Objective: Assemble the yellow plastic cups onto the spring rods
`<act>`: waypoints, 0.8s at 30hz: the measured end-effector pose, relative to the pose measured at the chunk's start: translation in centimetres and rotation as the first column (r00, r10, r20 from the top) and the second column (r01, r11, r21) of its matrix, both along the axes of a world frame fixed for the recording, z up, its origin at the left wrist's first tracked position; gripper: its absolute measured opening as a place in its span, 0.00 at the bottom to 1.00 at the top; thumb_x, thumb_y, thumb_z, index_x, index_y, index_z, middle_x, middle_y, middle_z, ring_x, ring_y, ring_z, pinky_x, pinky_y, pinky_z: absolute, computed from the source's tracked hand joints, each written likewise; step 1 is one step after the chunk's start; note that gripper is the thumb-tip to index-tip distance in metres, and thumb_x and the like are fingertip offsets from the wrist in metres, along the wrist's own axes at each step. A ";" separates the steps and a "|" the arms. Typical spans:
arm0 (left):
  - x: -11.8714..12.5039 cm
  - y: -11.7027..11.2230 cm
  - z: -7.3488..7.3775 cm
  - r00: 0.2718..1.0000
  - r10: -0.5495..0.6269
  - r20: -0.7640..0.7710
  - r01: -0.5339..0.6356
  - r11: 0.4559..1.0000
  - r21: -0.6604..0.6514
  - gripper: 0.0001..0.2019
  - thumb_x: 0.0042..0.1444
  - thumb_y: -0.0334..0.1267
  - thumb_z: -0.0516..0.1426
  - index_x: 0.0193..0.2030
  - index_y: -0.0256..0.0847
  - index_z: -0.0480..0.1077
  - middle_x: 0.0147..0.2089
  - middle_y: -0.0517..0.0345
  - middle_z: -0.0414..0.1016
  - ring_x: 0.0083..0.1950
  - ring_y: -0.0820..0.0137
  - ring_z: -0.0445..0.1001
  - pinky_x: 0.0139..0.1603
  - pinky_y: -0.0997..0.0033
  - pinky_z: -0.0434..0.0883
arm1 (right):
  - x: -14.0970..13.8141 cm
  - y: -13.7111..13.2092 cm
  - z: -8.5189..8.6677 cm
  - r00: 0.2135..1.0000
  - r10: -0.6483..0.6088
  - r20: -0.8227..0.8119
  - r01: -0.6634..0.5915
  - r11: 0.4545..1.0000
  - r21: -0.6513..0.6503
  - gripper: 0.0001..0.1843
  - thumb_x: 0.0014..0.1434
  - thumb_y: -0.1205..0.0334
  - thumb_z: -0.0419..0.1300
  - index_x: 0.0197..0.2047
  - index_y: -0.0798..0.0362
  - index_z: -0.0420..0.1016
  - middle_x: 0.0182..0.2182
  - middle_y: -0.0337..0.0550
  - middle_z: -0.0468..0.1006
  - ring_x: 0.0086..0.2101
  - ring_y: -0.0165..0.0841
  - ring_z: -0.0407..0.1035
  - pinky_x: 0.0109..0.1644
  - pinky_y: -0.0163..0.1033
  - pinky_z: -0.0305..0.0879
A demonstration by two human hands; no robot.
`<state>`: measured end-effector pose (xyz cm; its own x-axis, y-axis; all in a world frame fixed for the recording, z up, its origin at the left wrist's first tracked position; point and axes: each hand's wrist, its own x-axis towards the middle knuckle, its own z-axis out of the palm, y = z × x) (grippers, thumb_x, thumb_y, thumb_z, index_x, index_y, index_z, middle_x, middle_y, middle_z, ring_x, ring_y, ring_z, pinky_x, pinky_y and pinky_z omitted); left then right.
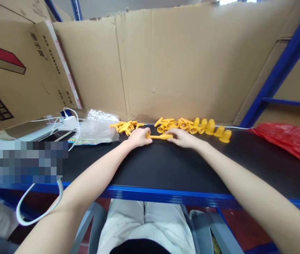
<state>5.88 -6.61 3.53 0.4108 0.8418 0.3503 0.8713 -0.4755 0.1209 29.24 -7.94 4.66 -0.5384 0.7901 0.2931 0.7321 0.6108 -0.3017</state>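
Both hands are at a yellow plastic piece with a ribbed shaft [155,137], held level above the black tabletop. My left hand [138,137] is closed around its left end, where part of a yellow grip shows between thumb and fingers. At the other end, my right hand [183,138] pinches a wider yellow section [166,136]. Whether the two sections are joined cannot be made out. Behind my left hand lies a pile of yellow T-shaped handles [126,127]. Beyond my right hand are several yellow cup-shaped pieces [193,129], some on their sides; others stand upright [225,136].
A clear plastic bag [97,128] lies left of the handles, near a white charger [70,122] with cables. At far right is a red plastic bag [287,141]. A cardboard wall [187,67] closes off the back, and a blue metal edge [166,194] runs along the front.
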 end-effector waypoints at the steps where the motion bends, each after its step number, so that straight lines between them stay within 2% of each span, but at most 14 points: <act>1: 0.0 0.0 0.1 1.000 0.002 -0.004 -0.002 1.000 0.000 0.16 0.44 0.43 0.57 0.42 0.43 0.67 0.34 0.56 0.73 0.38 0.64 0.72 0.35 0.70 0.66 | 0.0 0.0 0.0 1.000 -0.011 -0.019 0.010 1.000 -0.020 0.16 0.55 0.63 0.56 0.47 0.56 0.71 0.34 0.45 0.73 0.31 0.31 0.65 0.37 0.38 0.62; 6: -0.1 0.1 0.1 1.000 0.023 -0.006 -0.023 1.000 0.001 0.16 0.45 0.43 0.56 0.42 0.43 0.67 0.34 0.57 0.73 0.38 0.64 0.72 0.36 0.70 0.66 | 0.2 0.4 -0.4 0.983 -0.080 -0.168 0.045 0.979 -0.200 0.21 0.54 0.57 0.56 0.49 0.57 0.67 0.34 0.45 0.72 0.31 0.32 0.66 0.39 0.40 0.64; 10: -0.2 0.3 -0.1 1.000 0.018 -0.010 -0.018 1.000 0.016 0.16 0.45 0.43 0.56 0.42 0.44 0.67 0.33 0.57 0.73 0.37 0.64 0.72 0.36 0.69 0.66 | 0.7 1.0 -0.8 0.928 -0.110 -0.356 -0.026 0.933 -0.358 0.22 0.48 0.64 0.62 0.47 0.55 0.63 0.41 0.46 0.71 0.33 0.28 0.68 0.42 0.39 0.66; 12: -0.3 0.4 -0.2 1.000 0.015 -0.003 -0.015 0.999 0.035 0.16 0.46 0.42 0.55 0.43 0.44 0.67 0.33 0.57 0.73 0.37 0.64 0.72 0.36 0.69 0.66 | 0.9 1.1 -0.8 0.897 -0.143 -0.419 -0.050 0.908 -0.417 0.19 0.48 0.66 0.62 0.44 0.55 0.63 0.41 0.46 0.71 0.34 0.28 0.69 0.43 0.38 0.67; 15: -0.2 0.2 -0.2 1.000 0.007 0.007 -0.008 0.998 0.056 0.15 0.46 0.42 0.55 0.43 0.44 0.67 0.34 0.57 0.73 0.37 0.64 0.72 0.35 0.69 0.66 | 0.8 0.9 -0.5 0.873 -0.183 -0.452 -0.078 0.863 -0.499 0.12 0.55 0.63 0.57 0.42 0.55 0.63 0.35 0.45 0.74 0.33 0.30 0.71 0.43 0.39 0.67; 18: -0.1 0.0 -0.2 1.000 0.006 0.005 -0.007 0.998 0.060 0.15 0.46 0.42 0.55 0.43 0.44 0.66 0.35 0.56 0.73 0.37 0.64 0.72 0.35 0.69 0.66 | 0.6 0.6 -0.3 0.879 -0.198 -0.433 -0.069 0.847 -0.527 0.10 0.60 0.57 0.51 0.40 0.56 0.63 0.33 0.49 0.76 0.31 0.30 0.72 0.38 0.37 0.68; 24: 0.1 -0.2 0.0 1.000 0.027 0.000 -0.027 0.998 0.060 0.15 0.47 0.42 0.54 0.43 0.45 0.66 0.35 0.56 0.73 0.38 0.64 0.72 0.36 0.69 0.66 | 0.1 0.6 -0.4 0.906 -0.216 -0.364 0.019 0.880 -0.475 0.17 0.64 0.52 0.44 0.39 0.56 0.63 0.32 0.49 0.77 0.25 0.28 0.70 0.31 0.35 0.65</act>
<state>5.93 -6.82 3.51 0.3884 0.8300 0.4003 0.8841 -0.4581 0.0921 29.34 -7.34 4.31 -0.3485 0.9357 0.0555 0.5474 0.2513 -0.7983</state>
